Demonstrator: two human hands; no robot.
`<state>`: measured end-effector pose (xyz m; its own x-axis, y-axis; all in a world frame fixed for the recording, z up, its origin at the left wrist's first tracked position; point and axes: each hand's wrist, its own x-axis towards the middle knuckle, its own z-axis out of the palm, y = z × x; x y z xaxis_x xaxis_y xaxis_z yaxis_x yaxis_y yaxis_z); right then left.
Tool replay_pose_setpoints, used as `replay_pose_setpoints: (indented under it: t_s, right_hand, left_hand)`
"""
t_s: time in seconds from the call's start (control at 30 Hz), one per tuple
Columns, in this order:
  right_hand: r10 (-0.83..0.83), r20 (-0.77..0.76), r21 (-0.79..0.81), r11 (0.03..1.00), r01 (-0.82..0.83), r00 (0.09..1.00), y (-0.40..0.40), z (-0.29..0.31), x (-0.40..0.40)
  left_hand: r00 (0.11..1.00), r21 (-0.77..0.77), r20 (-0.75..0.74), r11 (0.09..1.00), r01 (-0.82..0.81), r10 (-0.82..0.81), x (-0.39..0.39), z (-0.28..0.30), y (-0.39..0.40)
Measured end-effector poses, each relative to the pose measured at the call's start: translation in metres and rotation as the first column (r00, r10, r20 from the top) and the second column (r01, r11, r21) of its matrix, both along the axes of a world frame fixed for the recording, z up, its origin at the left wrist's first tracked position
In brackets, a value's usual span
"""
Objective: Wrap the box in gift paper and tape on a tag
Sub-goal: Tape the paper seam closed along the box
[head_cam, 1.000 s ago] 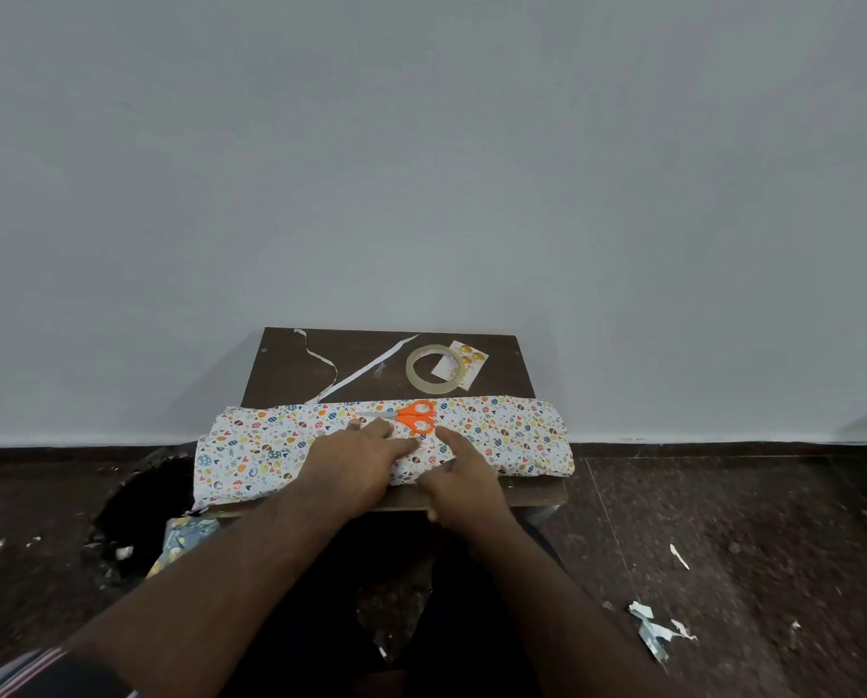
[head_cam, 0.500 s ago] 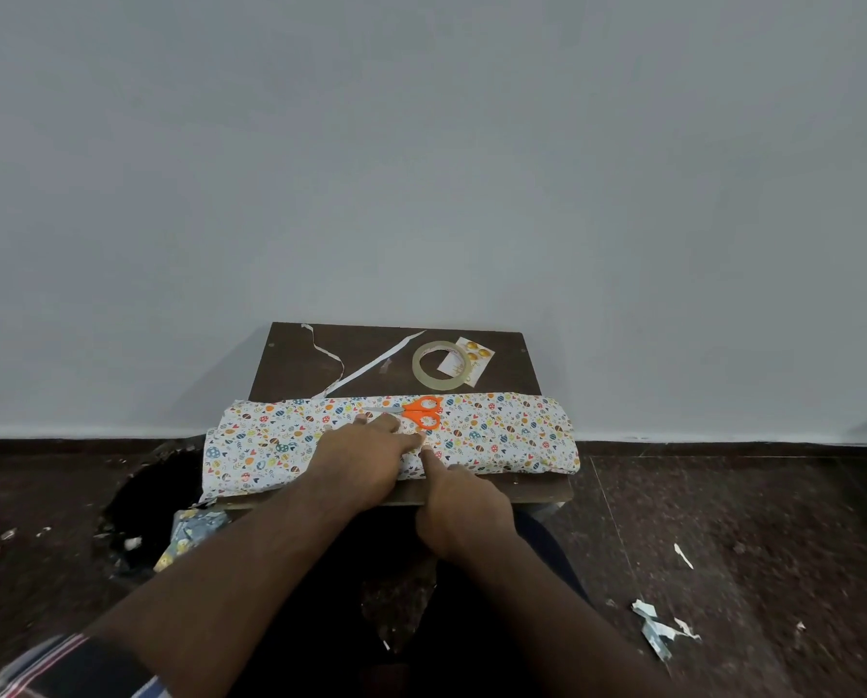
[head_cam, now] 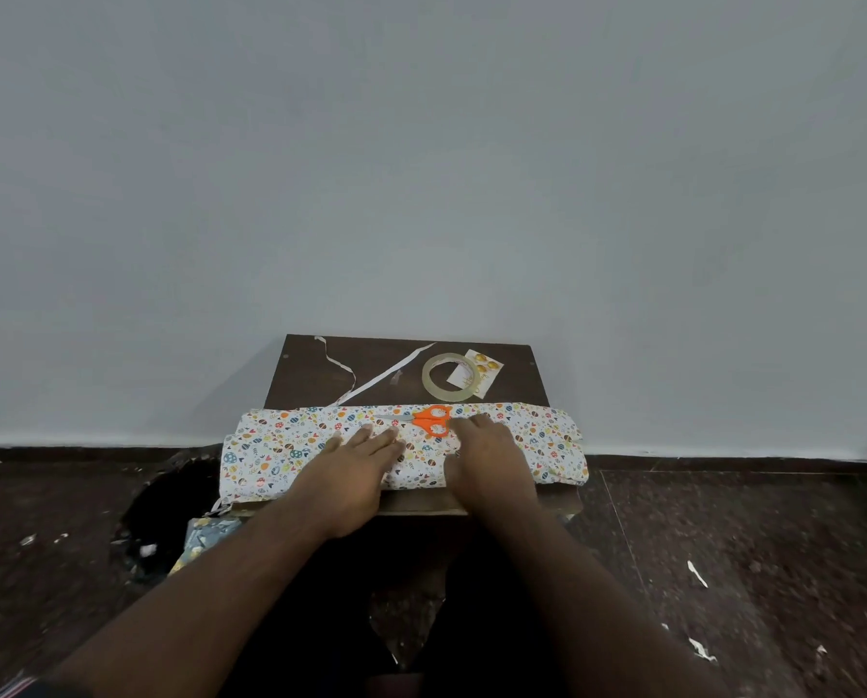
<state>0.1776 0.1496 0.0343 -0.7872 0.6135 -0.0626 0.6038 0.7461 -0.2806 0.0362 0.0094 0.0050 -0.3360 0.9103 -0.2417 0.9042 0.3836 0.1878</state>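
Right hand has moved up flat onto gift paper

Small dark wooden table against the wall. On it: paper-wrapped box across the near edge, tape roll at back right partly over a tag, two thin paper strips back left. Floor dark, scattered with paper scraps.
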Motion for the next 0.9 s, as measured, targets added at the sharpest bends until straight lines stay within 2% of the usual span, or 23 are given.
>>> replay_pose_setpoints:
  t_s: [0.1, 0.27, 0.37, 0.5, 0.6, 0.63, 0.7, 0.77, 0.9]
  right_hand:
    - [0.053, -0.033, 0.013, 0.999, -0.053, 0.998, 0.016, 0.002, -0.017]
    - [0.163, 0.065, -0.060, 0.985, -0.159, 0.984, 0.029, 0.000, -0.040]
    - [0.206, 0.097, -0.049, 0.978, -0.202, 0.974, 0.035, -0.002, -0.050]
    - [0.170, 0.042, -0.111, 0.980, -0.164, 0.985, 0.048, 0.000, -0.061]
    - [0.137, 0.073, -0.160, 0.979, -0.124, 0.988, 0.059, 0.003, -0.064]
    - [0.141, 0.094, -0.171, 0.978, -0.123, 0.986, 0.061, 0.003, -0.065]
    - [0.139, 0.109, -0.165, 0.979, -0.120, 0.984, 0.064, 0.000, -0.066]
    - [0.087, 0.058, -0.171, 0.982, -0.076, 0.995, 0.070, -0.005, -0.068]
    - [-0.087, -0.096, -0.217, 0.974, 0.065, 0.992, 0.092, -0.009, -0.077]
  left_hand:
    - [0.999, 0.048, 0.023, 0.998, -0.046, 0.045, -0.009, -0.005, -0.005]
    - [0.994, 0.045, 0.057, 0.994, -0.099, 0.097, -0.017, -0.005, -0.006]
    - [0.991, 0.049, 0.054, 0.991, -0.126, 0.124, -0.019, -0.004, -0.007]
    - [0.980, 0.142, -0.024, 0.971, -0.192, 0.197, -0.016, 0.003, 0.000]
    - [0.975, 0.254, -0.091, 0.952, -0.173, 0.202, -0.016, 0.003, 0.012]
    - [0.977, 0.283, -0.072, 0.943, -0.173, 0.201, -0.018, 0.001, 0.018]
    - [0.975, 0.316, 0.059, 0.922, -0.223, 0.216, -0.022, -0.001, 0.028]
    - [0.961, 0.309, 0.177, 0.915, -0.261, 0.214, -0.026, -0.002, 0.038]
    - [0.924, 0.278, 0.306, 0.907, -0.316, 0.229, -0.036, -0.008, 0.047]
